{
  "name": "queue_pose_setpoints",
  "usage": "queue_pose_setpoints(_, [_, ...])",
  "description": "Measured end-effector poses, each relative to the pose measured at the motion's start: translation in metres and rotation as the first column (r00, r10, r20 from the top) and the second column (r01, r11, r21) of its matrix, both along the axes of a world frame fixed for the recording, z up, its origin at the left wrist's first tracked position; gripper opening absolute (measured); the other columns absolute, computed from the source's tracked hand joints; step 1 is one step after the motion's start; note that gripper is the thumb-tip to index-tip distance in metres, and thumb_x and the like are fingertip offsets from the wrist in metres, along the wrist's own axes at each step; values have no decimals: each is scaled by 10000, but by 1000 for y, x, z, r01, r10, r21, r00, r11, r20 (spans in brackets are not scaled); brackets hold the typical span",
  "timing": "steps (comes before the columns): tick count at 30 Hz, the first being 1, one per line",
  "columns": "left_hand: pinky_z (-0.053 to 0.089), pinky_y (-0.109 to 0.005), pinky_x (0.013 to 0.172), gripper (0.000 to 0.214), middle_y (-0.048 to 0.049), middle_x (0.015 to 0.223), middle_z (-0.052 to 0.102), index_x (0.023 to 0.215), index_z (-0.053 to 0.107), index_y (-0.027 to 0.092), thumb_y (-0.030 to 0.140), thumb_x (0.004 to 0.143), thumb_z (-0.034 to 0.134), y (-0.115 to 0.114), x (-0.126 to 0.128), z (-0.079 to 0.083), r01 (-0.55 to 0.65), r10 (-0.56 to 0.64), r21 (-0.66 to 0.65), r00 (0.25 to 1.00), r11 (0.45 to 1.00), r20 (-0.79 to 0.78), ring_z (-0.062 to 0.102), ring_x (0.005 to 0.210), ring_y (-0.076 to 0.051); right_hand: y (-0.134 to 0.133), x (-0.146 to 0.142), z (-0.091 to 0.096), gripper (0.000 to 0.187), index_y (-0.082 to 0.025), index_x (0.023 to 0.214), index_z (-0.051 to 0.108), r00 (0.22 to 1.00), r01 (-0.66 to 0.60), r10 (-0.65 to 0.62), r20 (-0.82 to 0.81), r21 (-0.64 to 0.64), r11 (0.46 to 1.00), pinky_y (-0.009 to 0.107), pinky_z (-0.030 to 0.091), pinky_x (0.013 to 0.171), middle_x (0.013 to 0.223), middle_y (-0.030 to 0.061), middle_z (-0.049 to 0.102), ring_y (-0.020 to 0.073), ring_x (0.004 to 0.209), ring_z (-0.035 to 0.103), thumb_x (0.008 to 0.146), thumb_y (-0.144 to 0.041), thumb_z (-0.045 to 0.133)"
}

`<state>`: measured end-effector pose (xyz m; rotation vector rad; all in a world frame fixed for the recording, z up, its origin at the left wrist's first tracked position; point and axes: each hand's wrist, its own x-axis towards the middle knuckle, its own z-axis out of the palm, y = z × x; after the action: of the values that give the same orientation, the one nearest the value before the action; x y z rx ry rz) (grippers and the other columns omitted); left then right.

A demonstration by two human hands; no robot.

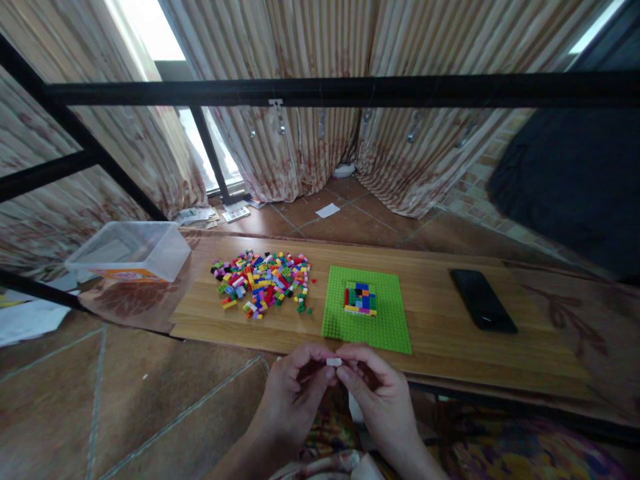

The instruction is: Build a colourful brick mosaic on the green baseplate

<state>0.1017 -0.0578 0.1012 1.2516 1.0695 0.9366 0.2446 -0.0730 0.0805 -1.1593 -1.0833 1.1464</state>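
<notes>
My left hand and my right hand meet near the front edge of the wooden board, both pinching a small white brick between thumbs and fingertips. Just beyond them lies a green baseplate with a small block of mixed-colour bricks built on it. To the plate's left sits a loose pile of small coloured bricks.
A black phone lies on the board at the right. A clear plastic box stands at the left end. A black metal frame crosses overhead, with curtains and tiled floor around.
</notes>
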Motion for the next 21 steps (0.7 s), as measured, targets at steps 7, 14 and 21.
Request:
queue_pose_setpoints(7, [473, -204, 643, 96, -3, 706, 643, 839, 649, 186, 266, 844, 597, -4, 5, 7, -39, 43, 61, 997, 997, -56, 604, 677, -120, 0, -2, 2, 56, -235, 839, 702, 998, -1, 3, -57, 24, 1000, 192, 496, 601, 786, 0, 647, 108, 670, 606, 798, -265, 678])
queue_pose_setpoints(14, [476, -193, 607, 189, 10, 680, 629, 802, 629, 165, 337, 756, 694, -1, 15, -13, -184, 219, -191, 959, 964, 181, 584, 621, -102, 0, -2, -15, 171, -208, 838, 708, 981, 89, -112, -156, -148, 985, 223, 474, 574, 661, -4, 632, 117, 604, 571, 772, -365, 698])
queue_pose_setpoints(21, [459, -194, 579, 270, 8, 690, 606, 805, 629, 157, 382, 701, 736, 9, 5, -46, -206, 257, -287, 954, 935, 153, 552, 606, -96, 35, 37, -36, 221, -212, 860, 726, 944, 282, -268, 193, -48, 958, 283, 473, 706, 839, 30, 683, 158, 755, 598, 772, -406, 669])
